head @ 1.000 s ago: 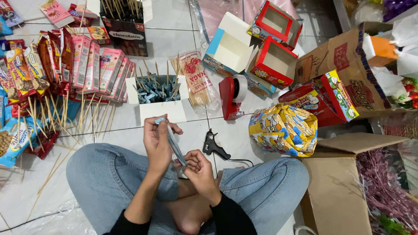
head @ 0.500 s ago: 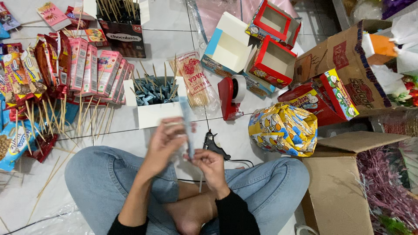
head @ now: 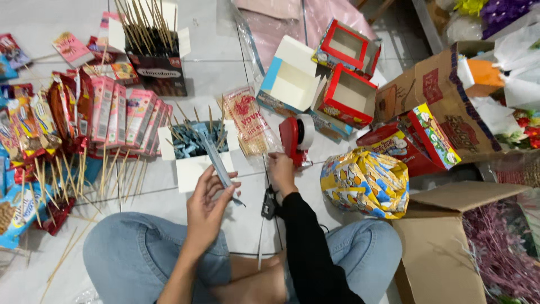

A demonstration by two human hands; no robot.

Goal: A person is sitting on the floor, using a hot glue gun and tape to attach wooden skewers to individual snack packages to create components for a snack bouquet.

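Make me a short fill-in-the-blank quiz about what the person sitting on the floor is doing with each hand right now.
1. The left hand holds a thin ____ packet.
2. The right hand reaches toward the ____ tape dispenser.
3. The black glue gun lies on the tiled ____.
4. The small white box holds packets mounted on wooden ____.

Missing words: blue; red; floor; skewers

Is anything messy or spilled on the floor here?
Yes. Thin wooden skewers lie scattered loose across the white tiled floor at left, some poking under the pink snack packets, while others stand neatly in the dark cardboard box.
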